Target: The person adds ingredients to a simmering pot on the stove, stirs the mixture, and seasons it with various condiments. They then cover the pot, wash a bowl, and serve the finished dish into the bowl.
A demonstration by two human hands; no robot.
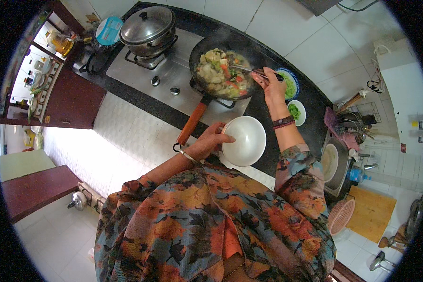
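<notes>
My left hand [215, 138] grips the rim of a white bowl [245, 141], tilted so that its bare inside shows, in front of the stove's edge. My right hand [273, 84] is closed on the dark handle of a metal utensil [241, 68]; its head is hidden in the food. Chopped vegetables and other pieces in broth [225, 74] fill a dark wok [201, 51] on the right burner. The wok's wooden handle [194, 123] points toward me. Right of my right hand stand a blue-rimmed bowl [296, 83] of chopped greens and a small white bowl [302, 109] with more greens.
A lidded steel pot [148, 33] stands on the left burner of the steel cooktop [134, 72]. At right are a sink [343, 176] with a white basin [329, 162] in it, a pink basket [341, 216] and a wooden cutting board [372, 211]. A tiled wall [299, 31] borders the counter.
</notes>
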